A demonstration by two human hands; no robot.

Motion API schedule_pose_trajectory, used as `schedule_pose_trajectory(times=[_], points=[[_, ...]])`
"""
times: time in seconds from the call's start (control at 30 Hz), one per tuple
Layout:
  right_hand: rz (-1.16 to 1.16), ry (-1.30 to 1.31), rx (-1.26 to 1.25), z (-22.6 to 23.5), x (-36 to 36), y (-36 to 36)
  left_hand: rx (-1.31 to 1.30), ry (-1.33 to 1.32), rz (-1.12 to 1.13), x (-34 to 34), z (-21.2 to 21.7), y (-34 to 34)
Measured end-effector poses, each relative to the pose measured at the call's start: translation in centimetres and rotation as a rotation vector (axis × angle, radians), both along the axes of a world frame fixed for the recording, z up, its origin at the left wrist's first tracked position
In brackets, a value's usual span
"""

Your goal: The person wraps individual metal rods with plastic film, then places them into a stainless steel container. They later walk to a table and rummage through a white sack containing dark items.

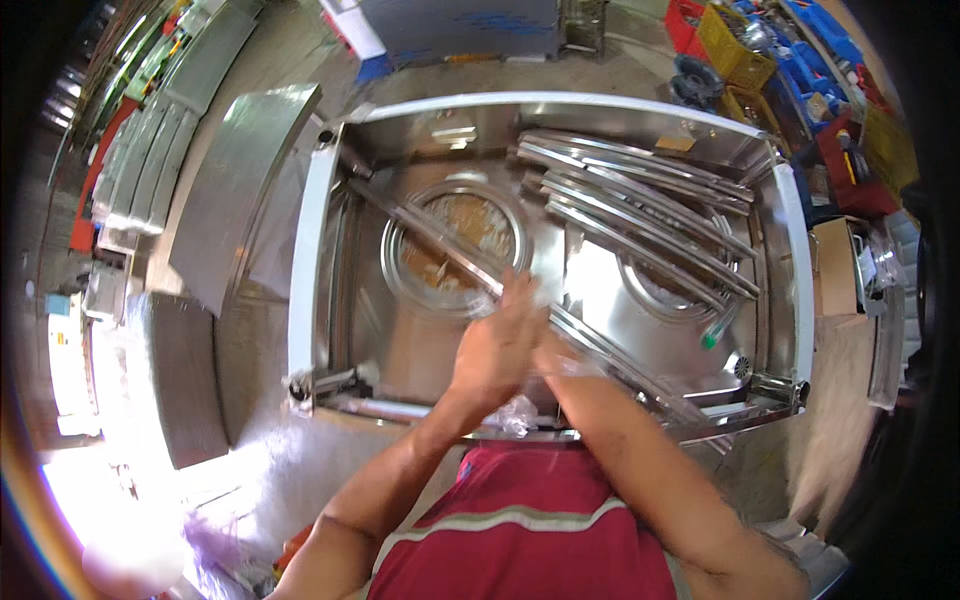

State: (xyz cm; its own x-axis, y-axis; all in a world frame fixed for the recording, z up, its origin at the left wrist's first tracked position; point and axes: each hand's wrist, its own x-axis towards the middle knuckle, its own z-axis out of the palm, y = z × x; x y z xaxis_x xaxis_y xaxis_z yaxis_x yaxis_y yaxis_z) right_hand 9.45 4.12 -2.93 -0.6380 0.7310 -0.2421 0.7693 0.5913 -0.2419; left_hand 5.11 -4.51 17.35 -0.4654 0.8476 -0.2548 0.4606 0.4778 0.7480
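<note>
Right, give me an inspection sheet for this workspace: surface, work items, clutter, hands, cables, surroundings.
Surface: open stainless steel cabinet shell lying flat, two round openings in its floor.
Work items: long metal rail running diagonally under the hands, with clear plastic film at the near edge.
Clutter: bundle of curved metal strips stacked inside at right.
Hands: left hand on the rail, fingers blurred; right hand mostly hidden behind it, grip cannot be told.
Cables: nothing seen.
Surroundings: steel sheets on the floor at left; red, yellow and blue crates at upper right.
</note>
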Motion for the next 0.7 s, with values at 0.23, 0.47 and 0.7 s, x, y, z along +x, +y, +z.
schedule_pose_trajectory(times=[0.23,0.47,0.7], points=[[0.048,0.048,-0.176,1.1,0.6,2.9,0.354,0.357,0.696,-13.2,17.5,-4.1],[0.069,0.155,-0.439,2.0,1.7,5.6,-0.175,0.589,0.46,-15.9,4.1,-7.7],[0.124,0.203,-0.677,-1.2,3.0,9.1,-0.111,0.176,0.843,-16.2,-10.4,-7.3]])
